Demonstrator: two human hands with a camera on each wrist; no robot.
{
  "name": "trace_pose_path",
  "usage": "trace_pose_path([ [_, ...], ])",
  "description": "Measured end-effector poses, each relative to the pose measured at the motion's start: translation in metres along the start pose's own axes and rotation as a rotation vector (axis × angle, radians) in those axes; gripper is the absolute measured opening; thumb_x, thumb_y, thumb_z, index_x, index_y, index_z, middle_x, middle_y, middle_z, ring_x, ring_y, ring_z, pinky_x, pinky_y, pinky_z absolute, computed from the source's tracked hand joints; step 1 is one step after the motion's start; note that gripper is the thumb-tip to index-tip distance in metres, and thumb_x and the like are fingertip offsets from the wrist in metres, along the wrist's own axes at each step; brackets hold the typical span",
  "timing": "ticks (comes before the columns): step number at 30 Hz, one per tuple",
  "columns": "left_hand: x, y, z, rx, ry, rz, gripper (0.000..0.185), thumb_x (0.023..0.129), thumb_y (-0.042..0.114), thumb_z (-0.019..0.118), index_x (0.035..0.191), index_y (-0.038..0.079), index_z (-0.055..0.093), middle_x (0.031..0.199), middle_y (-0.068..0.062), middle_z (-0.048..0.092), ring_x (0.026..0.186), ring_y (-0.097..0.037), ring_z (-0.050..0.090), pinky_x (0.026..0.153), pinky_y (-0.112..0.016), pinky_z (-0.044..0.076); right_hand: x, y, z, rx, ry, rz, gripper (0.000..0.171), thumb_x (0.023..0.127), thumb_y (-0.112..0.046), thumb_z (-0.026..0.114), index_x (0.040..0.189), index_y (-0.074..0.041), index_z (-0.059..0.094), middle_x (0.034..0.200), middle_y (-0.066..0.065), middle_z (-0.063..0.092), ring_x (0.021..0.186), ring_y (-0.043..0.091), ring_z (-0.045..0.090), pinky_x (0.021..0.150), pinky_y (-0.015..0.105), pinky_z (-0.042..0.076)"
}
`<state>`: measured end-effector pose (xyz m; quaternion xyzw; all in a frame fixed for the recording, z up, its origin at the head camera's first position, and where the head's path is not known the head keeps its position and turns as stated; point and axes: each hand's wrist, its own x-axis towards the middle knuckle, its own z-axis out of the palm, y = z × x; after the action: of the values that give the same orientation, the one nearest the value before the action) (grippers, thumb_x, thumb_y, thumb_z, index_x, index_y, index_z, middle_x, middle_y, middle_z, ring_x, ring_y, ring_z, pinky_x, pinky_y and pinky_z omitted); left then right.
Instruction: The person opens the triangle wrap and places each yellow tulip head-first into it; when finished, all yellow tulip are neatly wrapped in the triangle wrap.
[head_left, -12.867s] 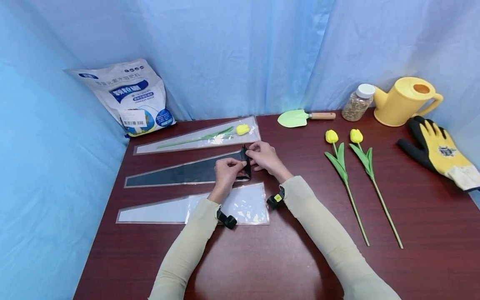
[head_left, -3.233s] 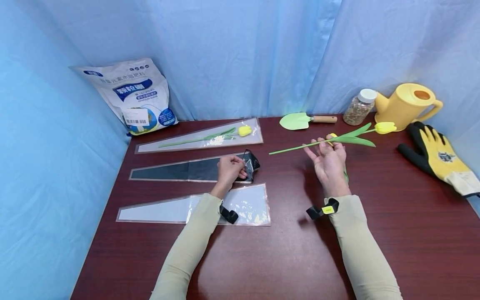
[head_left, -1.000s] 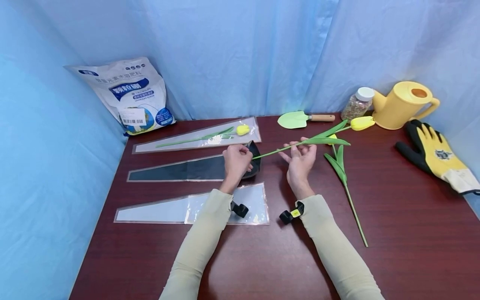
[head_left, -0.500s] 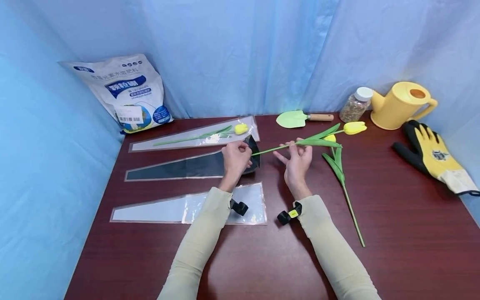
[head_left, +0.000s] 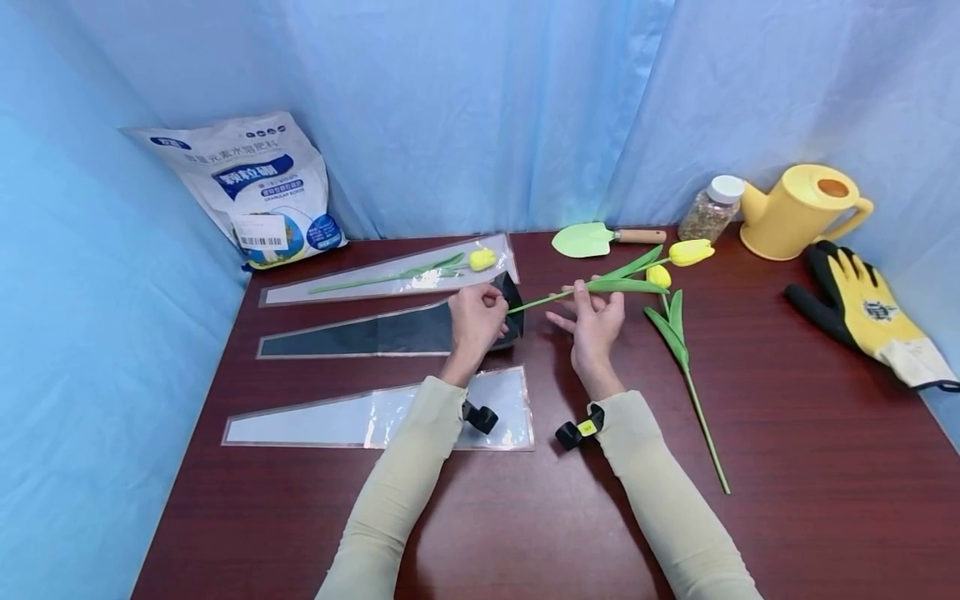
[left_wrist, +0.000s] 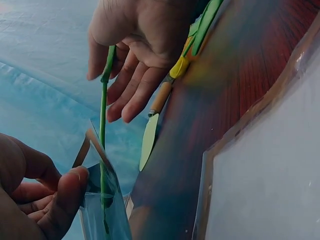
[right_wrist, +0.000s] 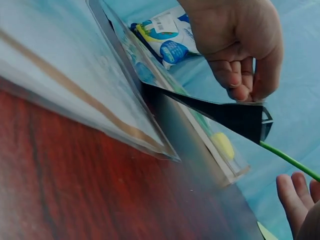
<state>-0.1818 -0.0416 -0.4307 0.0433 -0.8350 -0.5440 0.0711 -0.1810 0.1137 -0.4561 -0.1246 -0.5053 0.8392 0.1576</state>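
Observation:
My left hand (head_left: 475, 321) pinches the upper edge of a black tapered flower sleeve (head_left: 352, 337), whose wide mouth gapes to the right. Between the thumb and fingers of my right hand (head_left: 597, 329) is the stem of a yellow artificial tulip (head_left: 690, 252), its bloom pointing right. In the left wrist view the lower stem (left_wrist: 103, 120) runs through the mouth, and its tip shows behind the sleeve's clear film (left_wrist: 107, 217). The right wrist view shows the sleeve (right_wrist: 225, 117) lifted at its wide end. A second tulip (head_left: 697, 408) lies just right of my right hand.
Behind lies a white sleeve (head_left: 292, 293) with a tulip (head_left: 482, 260) inside; another white sleeve (head_left: 300, 429) is nearer. Along the back are a fertilizer bag (head_left: 262, 192), a trowel (head_left: 583, 240), a jar (head_left: 705, 217), a watering can (head_left: 795, 221) and a glove (head_left: 870, 304).
Earlier both hands worked at the black sleeve's mouth; then my right hand picked up a tulip. It has since moved left, and the stem has slid into the sleeve, lately a little deeper.

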Motion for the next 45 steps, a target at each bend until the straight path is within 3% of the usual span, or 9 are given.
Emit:
trace_pose_path([
  [5, -0.0011, 0.0, 0.0007, -0.012, -0.013, 0.0, 0.018, 0.092, 0.002, 0.057, 0.093, -0.004, 0.073, 0.072, -0.019, 0.073, 0.044, -0.016, 0.063, 0.043, -0.024, 0.053, 0.0011, -0.0013, -0.0012, -0.01, 0.038, 0.025, 0.011, 0.099, -0.021, 0.062, 0.104, -0.012, 0.058, 0.095, 0.009, 0.066, 0.073, 0.013, 0.074, 0.063, 0.036, 0.063],
  [8, -0.0021, 0.0011, 0.0011, -0.032, -0.018, 0.006, 0.017, 0.092, 0.002, 0.058, 0.094, -0.005, 0.073, 0.074, -0.02, 0.073, 0.045, -0.017, 0.064, 0.044, -0.024, 0.054, -0.0004, -0.0004, 0.0004, -0.002, 0.047, 0.033, 0.015, 0.098, -0.018, 0.064, 0.107, -0.008, 0.059, 0.093, 0.007, 0.066, 0.072, 0.013, 0.074, 0.064, 0.036, 0.063],
  [12, -0.0034, 0.0023, 0.0017, -0.046, -0.017, 0.01, 0.017, 0.092, 0.002, 0.057, 0.094, -0.005, 0.073, 0.074, -0.02, 0.073, 0.044, -0.014, 0.063, 0.044, -0.024, 0.054, -0.0026, 0.0017, 0.0032, -0.002, 0.027, 0.046, 0.033, 0.096, -0.015, 0.065, 0.121, 0.002, 0.052, 0.089, 0.002, 0.071, 0.071, 0.013, 0.075, 0.063, 0.036, 0.063],
  [14, -0.0037, 0.0025, 0.0019, -0.044, -0.013, 0.006, 0.018, 0.092, 0.002, 0.057, 0.094, -0.005, 0.073, 0.074, -0.02, 0.072, 0.044, -0.014, 0.063, 0.044, -0.024, 0.054, -0.0024, 0.002, 0.0033, -0.008, 0.014, 0.055, 0.034, 0.097, -0.016, 0.065, 0.123, 0.001, 0.051, 0.089, 0.002, 0.072, 0.072, 0.014, 0.075, 0.062, 0.036, 0.063],
  [21, -0.0023, 0.0009, 0.002, -0.032, -0.005, -0.02, 0.018, 0.093, 0.003, 0.057, 0.094, -0.003, 0.074, 0.075, -0.019, 0.073, 0.045, -0.013, 0.063, 0.045, -0.024, 0.054, 0.0026, -0.0007, -0.0005, 0.004, 0.09, 0.074, 0.013, 0.098, -0.018, 0.064, 0.107, -0.01, 0.059, 0.083, 0.0, 0.066, 0.067, 0.013, 0.072, 0.064, 0.033, 0.063],
  [27, -0.0027, 0.0009, 0.0027, -0.053, -0.013, 0.006, 0.018, 0.093, 0.003, 0.056, 0.095, -0.004, 0.073, 0.076, -0.02, 0.073, 0.044, -0.01, 0.062, 0.045, -0.025, 0.055, 0.0019, -0.001, 0.0016, -0.003, 0.061, 0.087, 0.027, 0.096, -0.011, 0.064, 0.118, 0.002, 0.055, 0.085, 0.002, 0.067, 0.067, 0.015, 0.071, 0.066, 0.034, 0.063],
  [34, -0.003, 0.0024, 0.0026, -0.061, -0.009, 0.03, 0.018, 0.093, 0.002, 0.056, 0.096, -0.004, 0.073, 0.076, -0.02, 0.073, 0.046, -0.016, 0.065, 0.045, -0.025, 0.055, 0.0005, -0.0016, 0.004, -0.034, 0.015, 0.118, 0.012, 0.096, -0.014, 0.066, 0.102, -0.013, 0.056, 0.099, 0.001, 0.064, 0.08, 0.011, 0.071, 0.068, 0.034, 0.064],
  [40, -0.0023, 0.0028, 0.0022, -0.05, -0.005, 0.011, 0.019, 0.093, 0.003, 0.056, 0.095, -0.004, 0.073, 0.076, -0.019, 0.073, 0.045, -0.013, 0.064, 0.044, -0.025, 0.054, 0.004, -0.007, 0.0012, 0.035, 0.088, 0.123, 0.017, 0.098, -0.019, 0.064, 0.088, -0.011, 0.052, 0.086, -0.001, 0.061, 0.069, 0.013, 0.07, 0.062, 0.034, 0.063],
  [45, -0.0032, 0.0028, 0.002, -0.052, -0.011, 0.017, 0.018, 0.093, 0.002, 0.056, 0.096, -0.004, 0.073, 0.076, -0.019, 0.073, 0.047, -0.017, 0.065, 0.044, -0.025, 0.054, 0.0011, -0.0055, 0.0027, -0.007, 0.073, 0.105, 0.009, 0.098, -0.017, 0.063, 0.093, -0.012, 0.058, 0.089, -0.002, 0.061, 0.072, 0.008, 0.069, 0.061, 0.032, 0.062],
])
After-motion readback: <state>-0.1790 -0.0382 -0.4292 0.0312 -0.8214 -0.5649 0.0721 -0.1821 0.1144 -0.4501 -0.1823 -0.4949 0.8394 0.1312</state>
